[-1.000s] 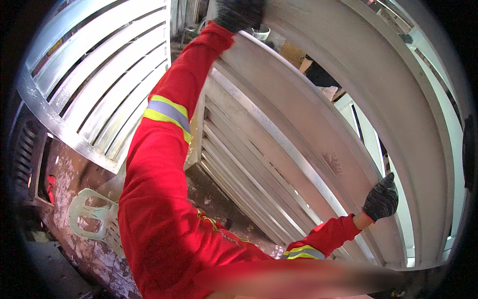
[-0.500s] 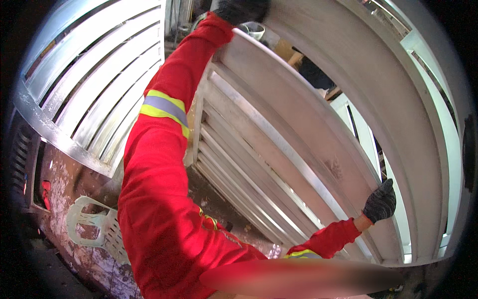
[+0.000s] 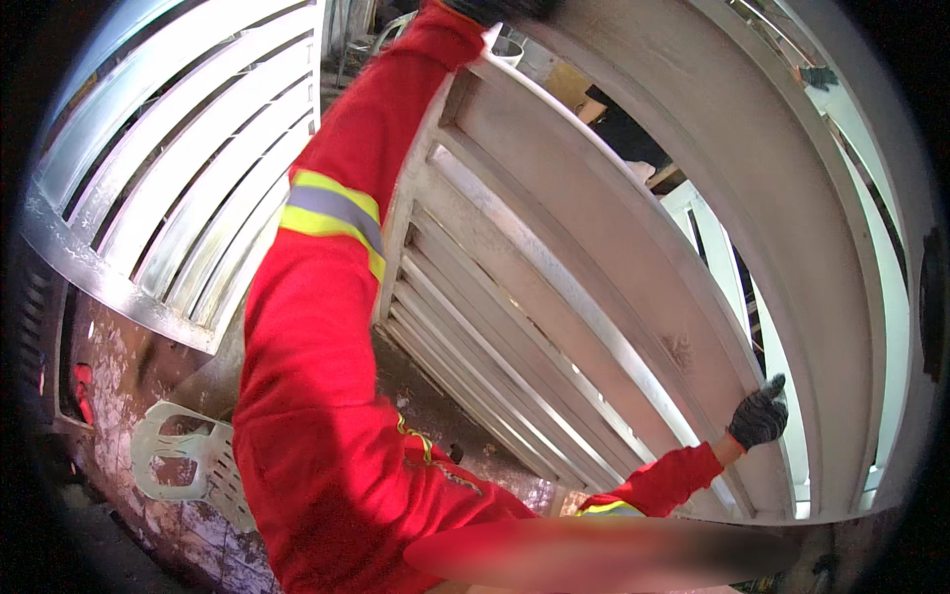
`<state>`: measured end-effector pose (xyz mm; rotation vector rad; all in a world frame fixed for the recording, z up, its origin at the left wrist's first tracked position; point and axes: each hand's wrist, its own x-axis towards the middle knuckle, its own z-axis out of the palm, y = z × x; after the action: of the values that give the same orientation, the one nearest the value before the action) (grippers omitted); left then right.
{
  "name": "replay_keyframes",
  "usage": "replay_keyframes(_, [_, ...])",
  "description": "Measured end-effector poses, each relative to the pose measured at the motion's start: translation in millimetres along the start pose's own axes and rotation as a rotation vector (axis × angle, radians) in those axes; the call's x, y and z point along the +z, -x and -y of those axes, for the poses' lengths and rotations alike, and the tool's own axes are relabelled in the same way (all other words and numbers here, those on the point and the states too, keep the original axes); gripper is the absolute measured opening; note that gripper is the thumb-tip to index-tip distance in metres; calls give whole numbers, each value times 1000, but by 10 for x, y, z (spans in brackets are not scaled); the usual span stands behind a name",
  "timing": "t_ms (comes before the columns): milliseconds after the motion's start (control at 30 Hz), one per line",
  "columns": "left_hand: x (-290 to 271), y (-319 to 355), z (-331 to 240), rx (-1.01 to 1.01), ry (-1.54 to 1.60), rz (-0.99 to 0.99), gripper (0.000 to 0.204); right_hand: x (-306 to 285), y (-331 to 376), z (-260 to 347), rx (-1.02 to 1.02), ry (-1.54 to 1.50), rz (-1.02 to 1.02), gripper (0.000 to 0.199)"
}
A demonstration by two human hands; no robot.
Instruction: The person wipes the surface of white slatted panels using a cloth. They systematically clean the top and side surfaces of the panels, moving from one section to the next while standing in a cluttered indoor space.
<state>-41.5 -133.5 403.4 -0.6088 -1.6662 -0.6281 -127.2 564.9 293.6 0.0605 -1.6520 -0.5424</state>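
Along one long edge, a grey slatted frame [image 3: 604, 223] is held by the right hand [image 3: 759, 414]

Toward the frame's lower right corner, a slat's edge is clasped by the dark-gloved right hand, one digit raised past the rim. At the frame's upper end, the left hand [image 3: 500, 8], also dark-gloved, is mostly cut off by the border of the view; whether it is closed on anything cannot be told. Both arms are covered by red sleeves [image 3: 307, 327] with yellow and grey bands. Near the frame's upper right corner, another person's gloved hand [image 3: 817, 77] is seen. Past the upper end, a white tub [image 3: 507, 57] is partly hidden. To the left, a pale slatted panel [image 3: 213, 99] is brightly lit. Toward the left edge of the stained floor [image 3: 119, 356], a pale plastic chair [image 3: 210, 451] is placed.
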Motion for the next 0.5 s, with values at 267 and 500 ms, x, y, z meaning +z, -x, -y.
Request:
replay_keyframes(267, [1172, -183, -1642, 99, -869, 278, 24, -143, 82, -142, 30, 14, 251, 36])
replay_keyframes(500, [-106, -61, -772, 292, -977, -57, 19, -609, -299, 115, 137, -330, 291, 39])
